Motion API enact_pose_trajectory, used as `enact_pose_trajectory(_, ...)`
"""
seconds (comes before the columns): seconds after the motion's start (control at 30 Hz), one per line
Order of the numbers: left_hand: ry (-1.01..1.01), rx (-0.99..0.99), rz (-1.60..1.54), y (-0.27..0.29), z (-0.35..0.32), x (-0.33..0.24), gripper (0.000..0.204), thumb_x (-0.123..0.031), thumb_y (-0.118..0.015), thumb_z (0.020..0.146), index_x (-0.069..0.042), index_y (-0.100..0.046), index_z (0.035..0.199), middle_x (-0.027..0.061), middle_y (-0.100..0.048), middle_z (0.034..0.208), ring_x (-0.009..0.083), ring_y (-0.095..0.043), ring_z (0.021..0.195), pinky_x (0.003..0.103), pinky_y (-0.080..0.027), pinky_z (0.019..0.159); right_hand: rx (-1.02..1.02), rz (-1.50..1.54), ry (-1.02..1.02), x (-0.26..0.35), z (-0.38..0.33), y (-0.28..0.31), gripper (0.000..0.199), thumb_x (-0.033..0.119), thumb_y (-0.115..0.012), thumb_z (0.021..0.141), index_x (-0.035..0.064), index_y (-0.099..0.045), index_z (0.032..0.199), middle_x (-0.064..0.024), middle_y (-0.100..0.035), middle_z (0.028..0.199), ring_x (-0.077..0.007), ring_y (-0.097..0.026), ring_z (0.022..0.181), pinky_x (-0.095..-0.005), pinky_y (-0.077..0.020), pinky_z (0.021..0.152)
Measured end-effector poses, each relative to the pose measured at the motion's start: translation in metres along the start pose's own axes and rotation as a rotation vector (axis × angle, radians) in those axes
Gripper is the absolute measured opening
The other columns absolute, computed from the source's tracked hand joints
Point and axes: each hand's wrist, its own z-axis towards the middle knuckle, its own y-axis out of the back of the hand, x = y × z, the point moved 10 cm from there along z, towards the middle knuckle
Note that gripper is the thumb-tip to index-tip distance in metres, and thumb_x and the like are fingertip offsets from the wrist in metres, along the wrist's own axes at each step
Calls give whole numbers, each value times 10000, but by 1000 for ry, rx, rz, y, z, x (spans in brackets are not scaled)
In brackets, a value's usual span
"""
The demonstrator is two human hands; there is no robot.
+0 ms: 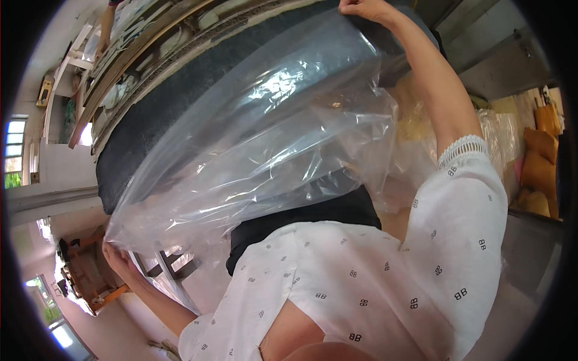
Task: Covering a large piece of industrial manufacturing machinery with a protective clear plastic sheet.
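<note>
A large clear plastic sheet stretches between my two hands, over and in front of a long dark padded piece. My left hand, low at the left, is closed on one corner of the sheet. At the top right my right hand pinches the opposite end, close to the far edge of the dark piece. The sheet's far edge is drawn taut between them, while its near part hangs in loose, shiny folds before my waist. Part of my right hand's fingertips is cut off by the picture's upper edge.
Behind the dark piece lie long wooden strips on a rack. Another person's arm shows at the top left. Yellow-brown padded pieces stand at the far right. At lower left is a wooden stand.
</note>
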Motion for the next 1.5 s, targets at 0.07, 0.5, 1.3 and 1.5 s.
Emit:
enact_pose_trajectory(0.07, -99, -99, -117, -20, 21, -29, 387, -301, -594, 862, -71, -507, 1162, 38, -557, 1101, 151, -548, 947, 230, -444, 662, -184, 316, 45, 20, -3, 33, 123, 178, -605, 801, 62, -628, 838, -13, -619, 753, -103, -558, 700, -276, -441, 642)
enact_pose_trajectory(0.5, -279, 62, 122, -221, 196, 19, 250, -203, -608, 859, -2, -649, 1001, 57, -631, 1001, 117, -544, 937, 220, -402, 845, -809, 157, -10, -71, -2, 50, 184, 204, -618, 796, 42, -611, 883, -58, -633, 805, -156, -581, 741, -279, -447, 706)
enact_pose_trajectory(1.3, -182, 0, 102, -222, 253, 33, 265, -288, -534, 858, -37, -577, 931, 18, -547, 832, 122, -499, 758, 241, -398, 673, -920, -263, -169, -80, 25, 71, 437, 345, -627, 735, -25, -477, 912, -241, -431, 1025, -363, -412, 1005, -390, -332, 914)
enact_pose_trajectory(1.5, -81, -30, -5, -206, 266, 53, 279, -306, -476, 883, -68, -553, 1007, 18, -538, 949, 121, -495, 849, 261, -378, 700, -956, -114, -210, -84, 17, 77, 467, 408, -480, 843, -43, -479, 964, -257, -426, 1070, -381, -398, 1055, -399, -302, 945)
